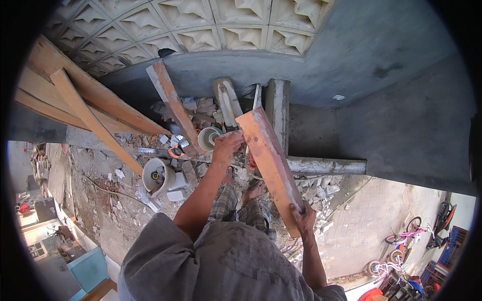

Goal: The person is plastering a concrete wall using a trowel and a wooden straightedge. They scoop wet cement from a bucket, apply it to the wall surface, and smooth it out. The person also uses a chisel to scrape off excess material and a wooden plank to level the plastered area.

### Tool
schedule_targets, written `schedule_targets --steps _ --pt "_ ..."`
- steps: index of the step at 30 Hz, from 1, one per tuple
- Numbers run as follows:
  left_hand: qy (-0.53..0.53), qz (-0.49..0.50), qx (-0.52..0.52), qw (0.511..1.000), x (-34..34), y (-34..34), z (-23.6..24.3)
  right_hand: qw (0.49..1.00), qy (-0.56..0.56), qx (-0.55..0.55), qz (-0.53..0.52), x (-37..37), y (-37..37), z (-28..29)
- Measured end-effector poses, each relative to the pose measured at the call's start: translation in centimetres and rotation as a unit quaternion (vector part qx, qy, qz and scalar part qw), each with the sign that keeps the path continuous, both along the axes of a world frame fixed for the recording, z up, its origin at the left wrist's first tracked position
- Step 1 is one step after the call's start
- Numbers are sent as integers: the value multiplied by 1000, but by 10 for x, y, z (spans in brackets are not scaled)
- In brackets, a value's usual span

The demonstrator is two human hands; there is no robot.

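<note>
A long orange-brown wooden board [273,168], smeared with pale cement along one edge, slants in front of me. My right hand [305,219] is closed around its lower, near end, thumb on top. Up near the far end, my left hand [229,144] grips the board's left edge, its fingers partly hidden. Just beyond that hand stands a small white bucket [205,136]. A grey plastering float [227,100] leans behind the bucket. To the left lies a handsaw with an orange handle [176,149].
A larger white bucket [151,176] stands on the rubble at left. Another board [168,95] and long planks [95,118] lean on the wall. A concrete upright [277,110] and low ledge [326,165] bound a recess. Small bicycles [384,266] are at right.
</note>
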State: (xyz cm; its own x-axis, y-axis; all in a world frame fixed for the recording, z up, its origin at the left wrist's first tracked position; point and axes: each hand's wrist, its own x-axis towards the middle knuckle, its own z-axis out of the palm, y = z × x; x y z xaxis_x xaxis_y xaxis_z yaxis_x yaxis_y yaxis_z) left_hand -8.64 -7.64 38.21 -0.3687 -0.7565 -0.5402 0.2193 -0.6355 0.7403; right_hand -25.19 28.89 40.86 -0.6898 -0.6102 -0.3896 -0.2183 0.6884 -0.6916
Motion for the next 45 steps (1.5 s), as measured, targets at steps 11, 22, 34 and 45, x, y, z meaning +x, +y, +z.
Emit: schedule_targets --steps 11,22,34,45 --pt "-186 140 68 970 78 14 -59 987 94 120 43 -35 65 37" --pt "-631 -316 51 706 378 169 -203 893 290 -182 -294 -63 141 157" --pt "-215 -153 50 963 328 127 -67 990 95 22 -100 66 100 54" --pt "180 81 -15 980 239 110 82 977 -66 -194 57 255 -99 73"
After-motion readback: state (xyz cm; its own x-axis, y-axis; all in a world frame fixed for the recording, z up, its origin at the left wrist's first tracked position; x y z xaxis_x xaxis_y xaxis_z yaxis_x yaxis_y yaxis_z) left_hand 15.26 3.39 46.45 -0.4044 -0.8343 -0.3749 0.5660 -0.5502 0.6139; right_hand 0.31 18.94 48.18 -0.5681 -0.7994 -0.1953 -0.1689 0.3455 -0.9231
